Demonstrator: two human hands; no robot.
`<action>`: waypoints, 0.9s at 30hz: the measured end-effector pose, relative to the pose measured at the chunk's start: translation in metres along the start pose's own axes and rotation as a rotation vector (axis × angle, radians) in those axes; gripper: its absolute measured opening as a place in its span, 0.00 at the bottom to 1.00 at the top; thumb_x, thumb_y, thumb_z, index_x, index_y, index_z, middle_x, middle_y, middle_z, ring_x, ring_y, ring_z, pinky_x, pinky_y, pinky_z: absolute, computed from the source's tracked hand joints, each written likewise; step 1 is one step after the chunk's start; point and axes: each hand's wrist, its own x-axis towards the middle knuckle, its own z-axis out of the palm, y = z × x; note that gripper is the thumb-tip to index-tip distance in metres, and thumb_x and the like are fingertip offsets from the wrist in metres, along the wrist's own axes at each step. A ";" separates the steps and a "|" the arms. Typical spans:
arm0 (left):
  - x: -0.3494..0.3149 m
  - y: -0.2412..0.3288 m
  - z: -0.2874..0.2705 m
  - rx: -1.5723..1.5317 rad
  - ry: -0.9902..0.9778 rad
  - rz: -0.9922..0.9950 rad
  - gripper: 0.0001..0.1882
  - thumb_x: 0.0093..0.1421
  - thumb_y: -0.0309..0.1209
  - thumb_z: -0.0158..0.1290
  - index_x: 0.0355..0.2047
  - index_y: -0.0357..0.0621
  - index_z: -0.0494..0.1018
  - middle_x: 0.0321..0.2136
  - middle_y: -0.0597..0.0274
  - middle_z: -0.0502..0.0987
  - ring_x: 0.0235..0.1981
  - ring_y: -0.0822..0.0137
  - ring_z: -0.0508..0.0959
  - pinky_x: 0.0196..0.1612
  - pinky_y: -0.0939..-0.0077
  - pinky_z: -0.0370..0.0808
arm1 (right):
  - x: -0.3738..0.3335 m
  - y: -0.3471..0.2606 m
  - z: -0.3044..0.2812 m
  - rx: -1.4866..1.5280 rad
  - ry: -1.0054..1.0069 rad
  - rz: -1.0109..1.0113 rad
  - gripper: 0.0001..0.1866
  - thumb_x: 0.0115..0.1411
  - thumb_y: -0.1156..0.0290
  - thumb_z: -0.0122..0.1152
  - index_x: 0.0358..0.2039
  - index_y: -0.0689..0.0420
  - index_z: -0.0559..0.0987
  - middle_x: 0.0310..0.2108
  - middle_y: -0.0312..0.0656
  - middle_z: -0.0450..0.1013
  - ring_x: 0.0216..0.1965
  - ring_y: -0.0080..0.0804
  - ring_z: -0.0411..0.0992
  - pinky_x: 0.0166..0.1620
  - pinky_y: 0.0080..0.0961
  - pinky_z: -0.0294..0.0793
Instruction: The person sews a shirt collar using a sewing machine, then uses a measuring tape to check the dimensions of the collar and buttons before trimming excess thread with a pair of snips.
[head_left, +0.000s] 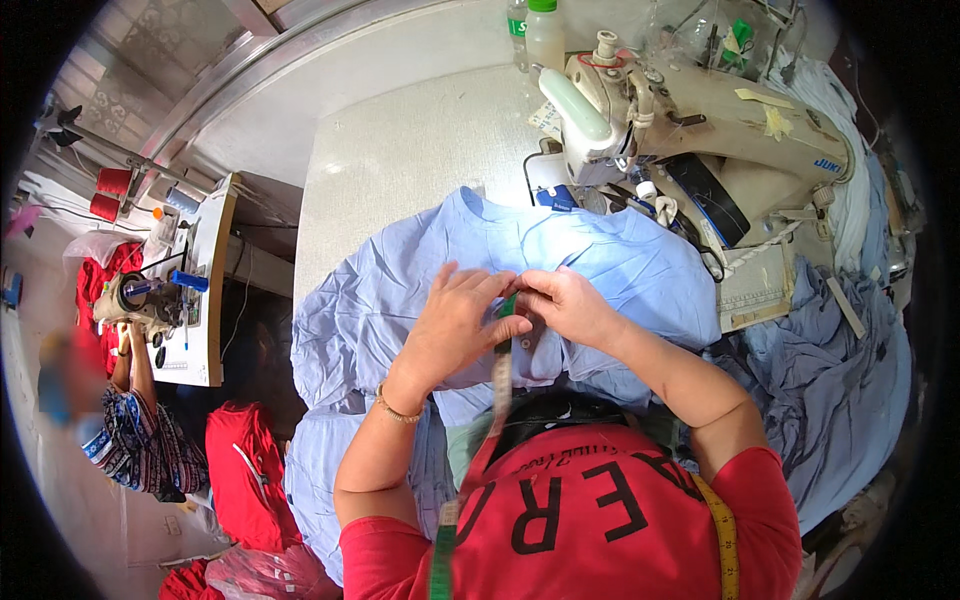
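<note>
A light blue button shirt [400, 265] lies spread and wrinkled on the table before me. Over its front, my left hand [455, 325] and my right hand [565, 305] meet at the fingertips. Between them runs the green and white end of a tape measure [502, 375], which hangs from around my neck. My left thumb crosses the tape, with that hand's fingers bent over its upper end. The right fingers are pinched together at the same end. Whether they also grip shirt cloth is hidden.
A sewing machine [740, 115] stands at the back right, with scissors [712, 262] beside it. Bottles [545, 42] are behind it. More blue cloth [810, 390] heaps at the right. On the left, another person's hands [130, 340] are at a second sewing machine [140, 300]; red cloth [245, 470] lies nearby.
</note>
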 end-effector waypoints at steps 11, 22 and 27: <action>0.018 -0.041 -0.020 -0.467 0.071 -0.307 0.06 0.59 0.27 0.55 0.33 0.37 0.75 0.22 0.69 0.72 0.24 0.76 0.69 0.28 0.81 0.65 | -0.014 0.013 -0.006 -0.095 0.160 -0.107 0.06 0.54 0.72 0.58 0.33 0.57 0.76 0.31 0.43 0.73 0.34 0.44 0.71 0.42 0.34 0.68; 0.093 -0.066 -0.004 -0.505 -0.316 -0.163 0.08 0.52 0.30 0.60 0.29 0.40 0.75 0.20 0.72 0.70 0.25 0.80 0.67 0.29 0.82 0.66 | -0.018 0.009 -0.015 -0.510 0.196 -0.307 0.04 0.51 0.73 0.60 0.29 0.56 0.75 0.32 0.39 0.70 0.38 0.39 0.70 0.47 0.34 0.67; 0.100 -0.072 0.003 -0.513 -0.399 -0.083 0.08 0.53 0.29 0.60 0.29 0.39 0.75 0.22 0.71 0.72 0.26 0.80 0.68 0.30 0.82 0.67 | -0.021 0.011 -0.011 -0.482 0.190 -0.296 0.06 0.50 0.75 0.58 0.30 0.57 0.75 0.32 0.39 0.70 0.38 0.39 0.71 0.45 0.33 0.70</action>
